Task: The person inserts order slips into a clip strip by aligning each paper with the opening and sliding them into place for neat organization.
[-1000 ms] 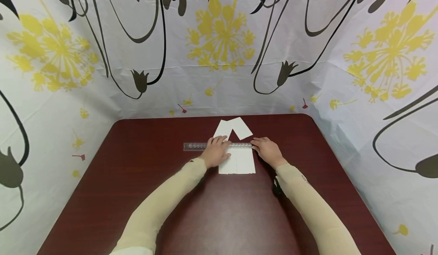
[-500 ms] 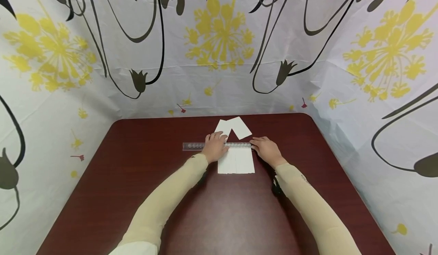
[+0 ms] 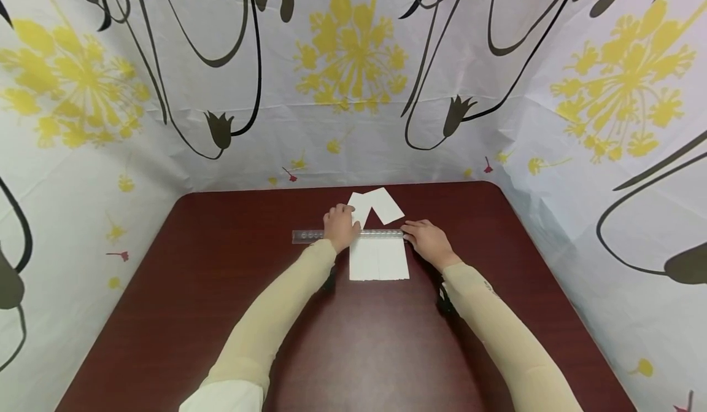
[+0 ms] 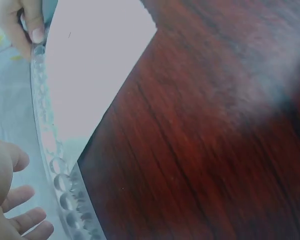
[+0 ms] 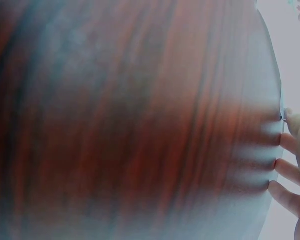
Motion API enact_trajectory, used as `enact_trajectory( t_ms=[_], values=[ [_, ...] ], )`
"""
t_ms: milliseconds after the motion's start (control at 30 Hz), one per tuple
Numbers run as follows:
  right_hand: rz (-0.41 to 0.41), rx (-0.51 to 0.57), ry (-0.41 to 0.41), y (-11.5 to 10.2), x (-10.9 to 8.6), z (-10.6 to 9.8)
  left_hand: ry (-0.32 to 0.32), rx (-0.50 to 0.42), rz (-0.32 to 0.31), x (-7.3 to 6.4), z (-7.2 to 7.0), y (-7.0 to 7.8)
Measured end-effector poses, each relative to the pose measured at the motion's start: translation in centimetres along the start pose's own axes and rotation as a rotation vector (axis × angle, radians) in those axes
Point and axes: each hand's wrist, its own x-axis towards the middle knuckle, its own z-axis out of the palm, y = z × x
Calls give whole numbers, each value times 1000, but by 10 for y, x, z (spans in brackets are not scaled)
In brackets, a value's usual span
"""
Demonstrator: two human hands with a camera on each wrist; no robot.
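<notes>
A clear plastic ruler (image 3: 381, 234) with a row of round shapes lies across a white sheet of paper (image 3: 378, 258) on the table. Beyond the ruler, two white paper flaps (image 3: 386, 205) spread apart, leaving a V-shaped gap. My left hand (image 3: 340, 228) reaches over the ruler by the left flap. Its fingers (image 4: 32, 220) are spread and loosely bent in the left wrist view, with nothing between them. At the ruler's right end, my right hand (image 3: 431, 243) holds that end with thumb and forefinger. Its other fingers (image 5: 289, 172) rest on the table in the right wrist view.
The dark red wooden table (image 3: 237, 314) has rounded far corners. A white curtain (image 3: 353, 142) with yellow and dark plant prints hangs behind it and along both sides.
My left hand has slid away from the body and slightly left, off the sheet's middle toward the left flap. The right hand and ruler stay about where they were.
</notes>
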Motion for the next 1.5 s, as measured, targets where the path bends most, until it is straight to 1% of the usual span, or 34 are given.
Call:
enact_trajectory(
  t_ms=[167,200,267,367,467,567,667,767,1033,1167,1333,1400,1500],
  values=[
    [6,7,1,-1,0,0,30,-86,-104,10,8,-8],
    [3,4,5,-1,0,0,32,-91,-124,11,9,-9],
    [4,8,4,-1,0,1,39,-104,-156,14,10,-11],
    [4,5,2,-1,1,1,49,-119,-180,17,9,-12],
    [-2,-8,4,0,1,0,54,-148,-198,20,7,-13],
    [1,-8,3,1,2,0,36,-173,-222,24,7,-12],
    [7,-4,-16,1,3,1,13,-174,-241,27,9,-13],
    [7,-2,-33,1,3,1,11,-165,-243,30,10,-14],
    [-15,-36,-27,2,3,1,-4,-147,-252,38,11,-13],
    [-4,-28,-35,3,4,0,-13,-135,-270,42,11,-13],
    [4,-20,-51,1,4,-3,-30,-173,-317,46,9,-14],
    [1,-27,-53,1,4,-3,-31,-205,-328,48,10,-15],
    [-6,-44,-53,1,4,-2,-24,-226,-335,51,14,-17]
  ],
)
